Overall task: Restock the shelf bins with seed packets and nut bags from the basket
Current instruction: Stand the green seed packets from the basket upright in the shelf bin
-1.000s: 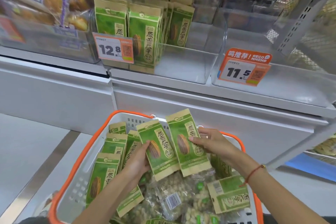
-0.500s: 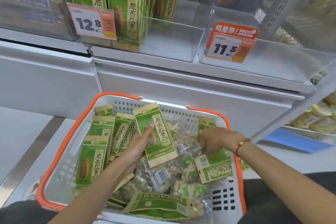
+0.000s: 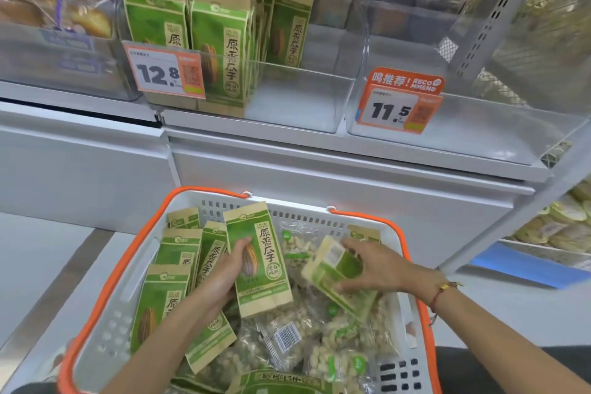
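A white basket [image 3: 102, 323] with orange handles sits below me, full of green seed packets [image 3: 161, 304] and clear nut bags [image 3: 284, 339]. My left hand [image 3: 224, 275] grips one upright seed packet [image 3: 265, 253] over the basket's middle. My right hand [image 3: 371, 269] is closed on another green seed packet [image 3: 332, 275], tilted with its back label up. On the shelf above, the clear middle bin [image 3: 297, 96] holds several standing seed packets [image 3: 220, 41] on its left side. The clear bin [image 3: 473, 134] to its right has nothing in it.
A 12.8 price tag [image 3: 164, 72] hangs on the middle bin and an 11.5 tag [image 3: 399, 105] on the right one. A bin of pastry bags [image 3: 48, 0] stands at left. A white cabinet front [image 3: 319, 182] lies between shelf and basket. Lower shelving with yellow packs [image 3: 556, 227] is at right.
One second ago both hands held packets side by side. My right hand then dropped into the basket's right side and has now lifted a tilted packet. The left hand kept its packet.
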`<state>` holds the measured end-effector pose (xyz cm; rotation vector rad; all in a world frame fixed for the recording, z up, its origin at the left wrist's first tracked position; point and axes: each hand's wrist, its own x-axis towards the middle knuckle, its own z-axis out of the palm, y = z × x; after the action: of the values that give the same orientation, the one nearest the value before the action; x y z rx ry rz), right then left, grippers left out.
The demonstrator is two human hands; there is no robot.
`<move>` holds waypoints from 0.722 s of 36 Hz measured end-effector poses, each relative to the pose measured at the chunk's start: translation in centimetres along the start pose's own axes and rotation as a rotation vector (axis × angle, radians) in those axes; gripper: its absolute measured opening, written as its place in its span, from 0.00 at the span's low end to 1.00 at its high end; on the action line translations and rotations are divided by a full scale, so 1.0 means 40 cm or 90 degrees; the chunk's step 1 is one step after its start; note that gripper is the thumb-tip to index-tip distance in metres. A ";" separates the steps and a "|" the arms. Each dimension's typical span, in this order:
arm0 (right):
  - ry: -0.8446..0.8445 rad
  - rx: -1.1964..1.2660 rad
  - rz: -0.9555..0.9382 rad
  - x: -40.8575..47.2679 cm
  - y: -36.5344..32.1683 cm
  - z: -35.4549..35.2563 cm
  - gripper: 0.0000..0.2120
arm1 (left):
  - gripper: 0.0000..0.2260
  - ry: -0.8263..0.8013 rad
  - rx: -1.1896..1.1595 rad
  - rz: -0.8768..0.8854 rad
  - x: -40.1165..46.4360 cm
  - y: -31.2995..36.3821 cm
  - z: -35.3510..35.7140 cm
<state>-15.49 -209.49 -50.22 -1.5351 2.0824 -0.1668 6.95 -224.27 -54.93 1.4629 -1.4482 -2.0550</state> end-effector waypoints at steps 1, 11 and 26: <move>0.077 0.071 -0.009 0.010 -0.029 -0.014 0.21 | 0.21 0.006 -0.004 -0.002 0.001 0.004 -0.012; -0.055 -0.177 -0.120 0.048 -0.082 0.071 0.27 | 0.18 0.120 -0.085 0.033 0.006 0.040 -0.132; -0.003 0.046 0.249 0.237 -0.173 0.171 0.23 | 0.18 0.123 -0.112 0.012 0.011 0.010 -0.151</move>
<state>-8.20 -219.08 -56.51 -1.0589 2.2978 -0.0910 11.53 -228.22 -54.94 1.5210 -1.1713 -1.9156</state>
